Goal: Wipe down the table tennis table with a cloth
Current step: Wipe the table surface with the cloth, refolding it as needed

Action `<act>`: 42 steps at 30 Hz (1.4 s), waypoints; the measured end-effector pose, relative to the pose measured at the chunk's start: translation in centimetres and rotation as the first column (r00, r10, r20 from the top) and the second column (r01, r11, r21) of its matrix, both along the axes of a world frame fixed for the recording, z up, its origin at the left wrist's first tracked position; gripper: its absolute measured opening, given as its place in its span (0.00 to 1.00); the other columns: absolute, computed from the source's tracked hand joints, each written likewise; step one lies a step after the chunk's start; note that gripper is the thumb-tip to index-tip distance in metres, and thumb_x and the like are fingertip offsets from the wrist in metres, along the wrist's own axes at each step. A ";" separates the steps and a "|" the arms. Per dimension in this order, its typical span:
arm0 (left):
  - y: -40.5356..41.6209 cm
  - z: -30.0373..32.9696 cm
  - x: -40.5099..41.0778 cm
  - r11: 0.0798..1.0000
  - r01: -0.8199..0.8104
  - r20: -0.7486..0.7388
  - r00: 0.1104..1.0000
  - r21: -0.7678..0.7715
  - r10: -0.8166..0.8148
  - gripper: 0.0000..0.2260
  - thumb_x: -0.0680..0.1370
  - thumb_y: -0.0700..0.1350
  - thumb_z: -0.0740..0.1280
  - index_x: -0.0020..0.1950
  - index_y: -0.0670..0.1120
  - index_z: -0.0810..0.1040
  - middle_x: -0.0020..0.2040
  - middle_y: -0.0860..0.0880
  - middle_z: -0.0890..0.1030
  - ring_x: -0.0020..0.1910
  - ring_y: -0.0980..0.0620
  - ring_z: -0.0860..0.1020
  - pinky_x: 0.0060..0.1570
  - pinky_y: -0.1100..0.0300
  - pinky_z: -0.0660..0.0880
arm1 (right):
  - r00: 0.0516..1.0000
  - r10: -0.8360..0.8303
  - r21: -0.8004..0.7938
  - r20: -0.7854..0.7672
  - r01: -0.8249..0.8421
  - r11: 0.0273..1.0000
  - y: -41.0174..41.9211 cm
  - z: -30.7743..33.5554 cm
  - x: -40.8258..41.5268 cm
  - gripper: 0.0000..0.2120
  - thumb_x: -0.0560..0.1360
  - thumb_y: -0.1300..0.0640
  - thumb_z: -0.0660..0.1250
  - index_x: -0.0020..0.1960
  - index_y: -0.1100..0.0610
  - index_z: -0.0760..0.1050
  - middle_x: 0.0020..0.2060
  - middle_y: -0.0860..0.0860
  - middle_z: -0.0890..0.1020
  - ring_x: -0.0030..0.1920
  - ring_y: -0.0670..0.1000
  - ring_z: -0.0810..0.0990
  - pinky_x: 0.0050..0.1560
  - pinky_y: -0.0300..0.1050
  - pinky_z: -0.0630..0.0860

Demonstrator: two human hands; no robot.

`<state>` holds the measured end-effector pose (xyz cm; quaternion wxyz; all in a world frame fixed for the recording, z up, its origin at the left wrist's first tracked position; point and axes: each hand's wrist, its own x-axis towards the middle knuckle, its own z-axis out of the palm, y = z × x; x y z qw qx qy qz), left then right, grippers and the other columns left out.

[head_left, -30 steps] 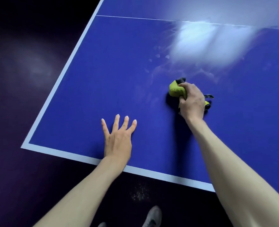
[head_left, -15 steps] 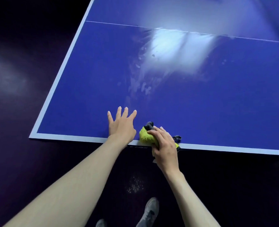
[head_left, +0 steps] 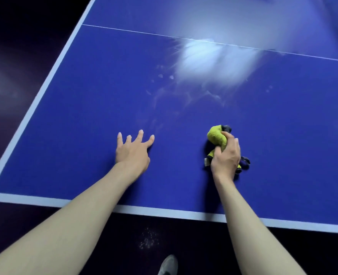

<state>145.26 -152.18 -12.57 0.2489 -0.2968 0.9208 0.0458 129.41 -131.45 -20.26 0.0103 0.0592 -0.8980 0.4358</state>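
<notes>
Cloth [head_left: 217, 138]: bunched yellow-green terry with dark grey trim, on the blue table [head_left: 96, 108], inside the white near-edge border. Right hand [head_left: 226, 155] clenched round it, pressing down. Left hand [head_left: 132, 150] flat beside it, fingers spread and relaxed. Bare matte surface beyond, smeared under a bright glare. Thin white line across. No writing legible.

Cloth [head_left: 217, 138] largely hidden inside the gripping right hand [head_left: 226, 157], so its full shape is unreadable; both forearms cut off by the bottom edge, grey shoe [head_left: 169, 264] cropped there too; table [head_left: 104, 108] runs out top and right, far surface washed out by glare.
</notes>
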 end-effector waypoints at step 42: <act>-8.3 -0.1 13.8 0.965 -0.194 -0.138 0.966 0.177 0.219 0.36 0.78 0.35 0.56 0.84 0.54 0.49 0.84 0.54 0.46 0.83 0.49 0.47 0.80 0.42 0.44 | 0.877 0.478 0.133 0.041 -0.479 0.868 -5.7 1.2 20.9 0.30 0.68 0.67 0.68 0.65 0.44 0.78 0.72 0.40 0.76 0.79 0.47 0.66 0.82 0.52 0.54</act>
